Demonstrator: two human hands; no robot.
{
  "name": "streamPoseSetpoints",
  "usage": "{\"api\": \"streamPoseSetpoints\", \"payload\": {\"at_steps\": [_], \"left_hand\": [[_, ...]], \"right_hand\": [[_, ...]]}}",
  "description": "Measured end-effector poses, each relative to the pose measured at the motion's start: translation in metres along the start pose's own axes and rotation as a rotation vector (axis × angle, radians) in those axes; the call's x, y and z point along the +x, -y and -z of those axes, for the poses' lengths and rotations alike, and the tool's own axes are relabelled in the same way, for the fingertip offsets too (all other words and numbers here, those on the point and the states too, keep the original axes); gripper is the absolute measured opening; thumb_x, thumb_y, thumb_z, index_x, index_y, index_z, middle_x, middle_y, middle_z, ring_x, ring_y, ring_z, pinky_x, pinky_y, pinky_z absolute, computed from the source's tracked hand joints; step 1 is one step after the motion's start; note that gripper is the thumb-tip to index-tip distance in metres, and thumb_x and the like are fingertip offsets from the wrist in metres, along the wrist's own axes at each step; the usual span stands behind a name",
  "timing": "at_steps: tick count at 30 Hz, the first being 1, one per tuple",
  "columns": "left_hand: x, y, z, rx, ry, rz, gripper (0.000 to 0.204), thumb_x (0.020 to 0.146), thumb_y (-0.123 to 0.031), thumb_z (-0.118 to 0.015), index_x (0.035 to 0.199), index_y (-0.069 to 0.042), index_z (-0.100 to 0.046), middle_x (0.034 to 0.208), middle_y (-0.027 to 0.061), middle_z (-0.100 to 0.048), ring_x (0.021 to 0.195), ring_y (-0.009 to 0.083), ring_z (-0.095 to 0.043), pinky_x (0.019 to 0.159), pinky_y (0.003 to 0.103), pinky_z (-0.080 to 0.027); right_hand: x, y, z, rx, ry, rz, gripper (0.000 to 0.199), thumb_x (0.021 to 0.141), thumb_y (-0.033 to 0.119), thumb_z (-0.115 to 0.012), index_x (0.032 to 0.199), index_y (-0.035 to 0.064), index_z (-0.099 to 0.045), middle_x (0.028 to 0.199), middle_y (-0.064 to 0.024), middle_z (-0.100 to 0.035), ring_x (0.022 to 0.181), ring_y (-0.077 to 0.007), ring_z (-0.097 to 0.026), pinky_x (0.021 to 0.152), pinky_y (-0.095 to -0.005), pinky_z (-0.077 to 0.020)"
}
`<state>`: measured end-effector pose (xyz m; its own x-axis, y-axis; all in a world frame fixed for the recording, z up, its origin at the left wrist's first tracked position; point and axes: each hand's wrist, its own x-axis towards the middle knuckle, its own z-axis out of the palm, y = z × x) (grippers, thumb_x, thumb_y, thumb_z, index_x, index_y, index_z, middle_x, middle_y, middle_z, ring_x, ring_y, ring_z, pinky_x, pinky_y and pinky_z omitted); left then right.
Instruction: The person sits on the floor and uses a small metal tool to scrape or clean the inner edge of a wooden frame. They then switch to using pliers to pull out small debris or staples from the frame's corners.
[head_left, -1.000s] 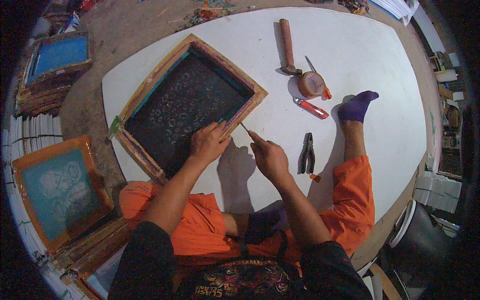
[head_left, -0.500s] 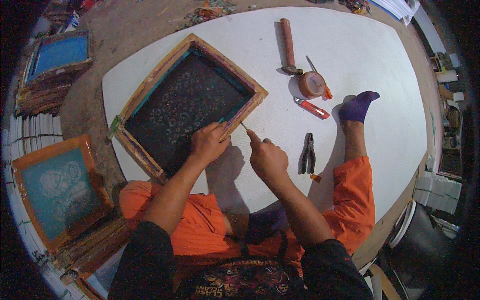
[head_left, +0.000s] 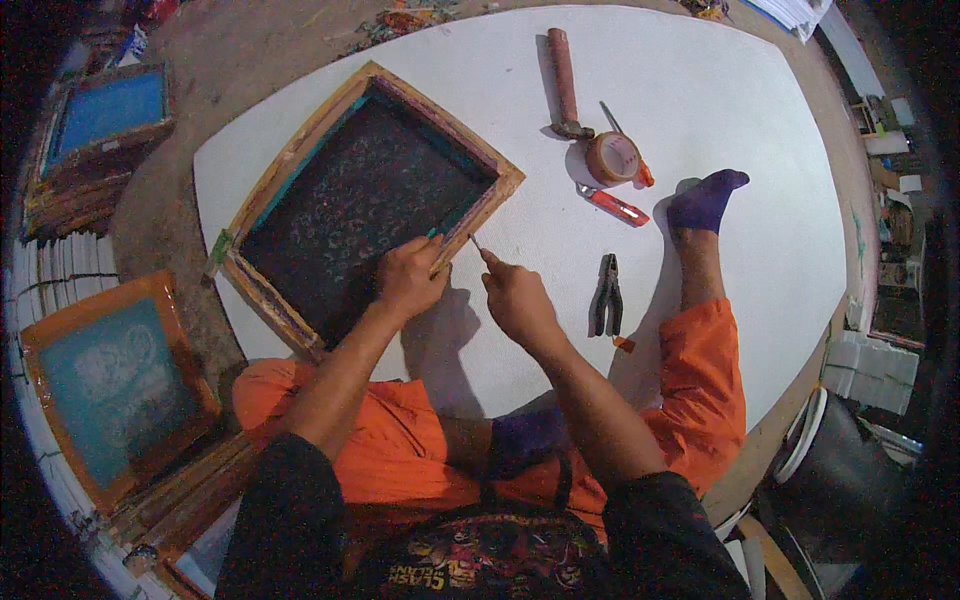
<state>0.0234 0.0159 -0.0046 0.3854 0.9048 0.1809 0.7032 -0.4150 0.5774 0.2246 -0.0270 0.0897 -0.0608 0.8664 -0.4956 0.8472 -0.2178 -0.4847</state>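
Observation:
A wooden screen-printing frame (head_left: pixel 290 155) with dark mesh stands tilted in front of me, its lower part by my left thigh. My left hand (head_left: pixel 410 278) is closed over its near right side, with fingers on the wood. In my right hand (head_left: pixel 520 305) is a thin metal-shafted tool (head_left: pixel 478 243), its handle hidden in my closed fingers and its index finger stretched along the shaft. The tool's tip meets the outer side of the frame, close to my left hand. A strip of green tape (head_left: pixel 220 248) sticks to the frame's left corner.
On the white board (head_left: pixel 700 120) lie a hammer (head_left: pixel 562 80), a tape roll (head_left: pixel 612 158), a red cutter knife (head_left: pixel 615 205) and black pliers (head_left: pixel 606 295). Other framed screens (head_left: pixel 110 385) stand at the left. My outstretched foot (head_left: pixel 708 200) rests at the right.
The whole view has shifted slightly, so things sit a little further left and up. My right hand has turned slightly; the tool's tip stays at the frame's edge.

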Motion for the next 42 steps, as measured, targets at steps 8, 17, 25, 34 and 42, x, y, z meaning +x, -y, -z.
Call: {"api": "streamPoseSetpoints", "payload": {"at_steps": [8,17,25,34,42], "left_hand": [[0.002,-0.002,0.004,0.017,0.020,0.022,0.048,0.082,-0.024,-0.075,0.123,0.000,-0.070,0.103,0.0183,-0.071,0.088,0.0388,-0.071,0.078,0.047,-0.058],[-0.003,0.008,-0.002,-0.012,-0.032,-0.019,0.047,0.082,-0.023,-0.077,0.122,0.001,-0.070,0.102,0.0189,-0.071,0.089,0.0381,-0.072,0.078,0.045,-0.059],[-0.001,0.014,-0.003,0.005,-0.017,-0.055,0.046,0.082,-0.023,-0.077,0.121,0.000,-0.071,0.100,0.0170,-0.071,0.085,0.0379,-0.072,0.075,0.045,-0.059],[0.001,0.003,0.006,0.009,0.006,0.021,0.045,0.084,-0.025,-0.077,0.122,-0.002,-0.071,0.105,0.0172,-0.072,0.090,0.0372,-0.072,0.079,0.044,-0.059],[0.005,-0.016,0.015,0.100,0.123,0.153,0.051,0.082,-0.031,-0.078,0.125,-0.004,-0.070,0.108,0.0153,-0.071,0.094,0.0370,-0.071,0.086,0.047,-0.056]], "right_hand": [[0.012,-0.034,-0.039,0.315,-0.089,0.141,0.061,0.100,0.017,-0.054,0.159,0.0167,-0.039,0.092,-0.0235,-0.071,0.077,-0.0395,-0.074,0.066,-0.0544,-0.0601],[-0.010,-0.003,-0.027,-0.268,-0.182,0.072,0.052,0.102,0.018,-0.063,0.152,0.0093,-0.052,0.089,-0.0249,-0.072,0.067,-0.0240,-0.071,0.060,-0.0422,-0.0555],[0.005,-0.032,-0.018,1.168,0.206,-0.151,0.052,0.106,0.023,-0.059,0.155,0.0095,-0.047,0.066,0.0061,-0.044,0.050,-0.0055,-0.037,0.040,-0.0272,-0.0314],[0.008,-0.045,-0.017,1.473,0.342,-0.234,0.047,0.108,0.029,-0.054,0.153,0.0163,-0.052,0.062,0.0064,-0.046,0.043,-0.0072,-0.034,0.039,-0.0283,-0.0310],[0.002,-0.050,-0.015,0.962,0.062,-0.072,0.048,0.105,0.029,-0.058,0.153,0.0259,-0.051,0.081,-0.0053,-0.067,0.054,-0.0165,-0.054,0.050,-0.0327,-0.0472]]}}
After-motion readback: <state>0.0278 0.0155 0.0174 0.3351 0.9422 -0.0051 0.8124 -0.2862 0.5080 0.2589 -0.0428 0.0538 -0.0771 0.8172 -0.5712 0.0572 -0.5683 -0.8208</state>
